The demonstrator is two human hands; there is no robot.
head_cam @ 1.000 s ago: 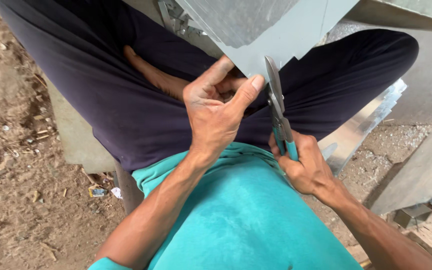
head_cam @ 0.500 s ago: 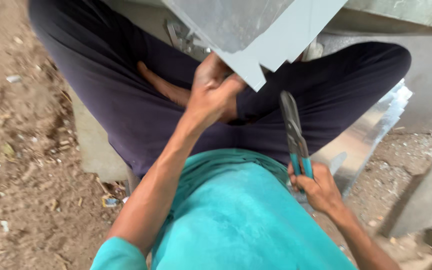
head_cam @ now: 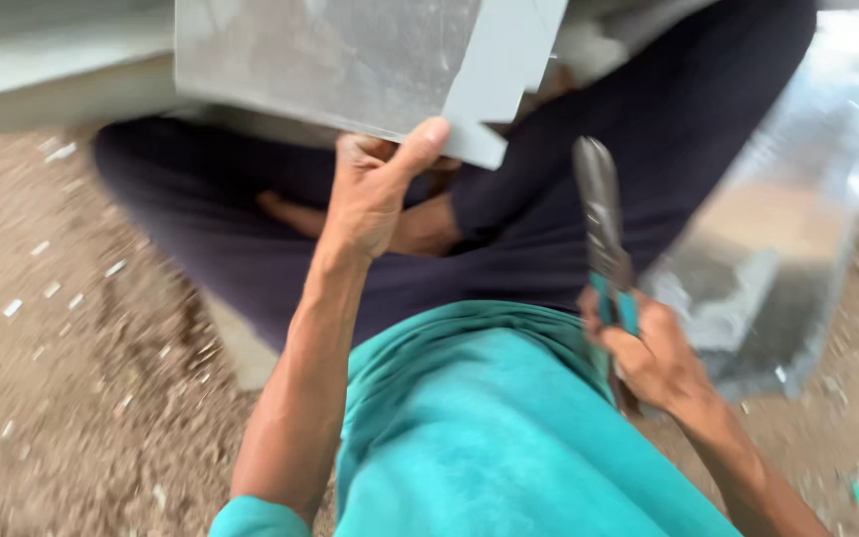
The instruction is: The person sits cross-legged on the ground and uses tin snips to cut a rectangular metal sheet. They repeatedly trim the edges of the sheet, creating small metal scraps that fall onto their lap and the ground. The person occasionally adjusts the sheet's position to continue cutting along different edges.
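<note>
Holding a grey metal sheet [head_cam: 350,60] by its near edge with the left hand [head_cam: 375,194], thumb pressed on top near the notched corner, other fingers gripped under the edge. Sheet now at the far top of the view, raised over the crossed legs in dark trousers [head_cam: 549,229]; a second ago seen more to the right, with the pointed corner just above the snips. Tin snips [head_cam: 601,224] with teal handles now pulled away from the sheet, to the right and nearer, blades upright and closed, not touching the metal. Right hand [head_cam: 648,358] clenched around the handles. Apparently a pause in cutting: sheet being turned or repositioned, blades kept apart meanwhile. Another shiny metal piece [head_cam: 787,259] lying on the ground at right. Small metal scraps [head_cam: 42,288] scattered on the dirt at left.
</note>
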